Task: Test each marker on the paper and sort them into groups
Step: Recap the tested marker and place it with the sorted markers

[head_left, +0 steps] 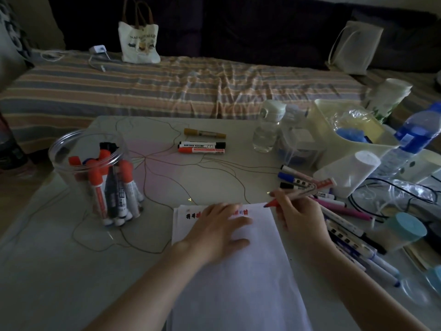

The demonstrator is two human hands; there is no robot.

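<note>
Head view: right-hand fingers (285, 199) pinch a red marker (300, 193), tip seemingly just off the paper's (238, 271) far edge; left hand (219, 228) lies flat, steadying it. Stroke lightly beside the existing marks, bench (71, 271) untouched.

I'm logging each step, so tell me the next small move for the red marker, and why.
Probably lower the red marker tip onto the paper and make a short test stroke. The right hand grips it uncapped, tip just above the paper's top right corner, beside the row of marks. The left hand lies flat on the sheet, steadying it.
</note>
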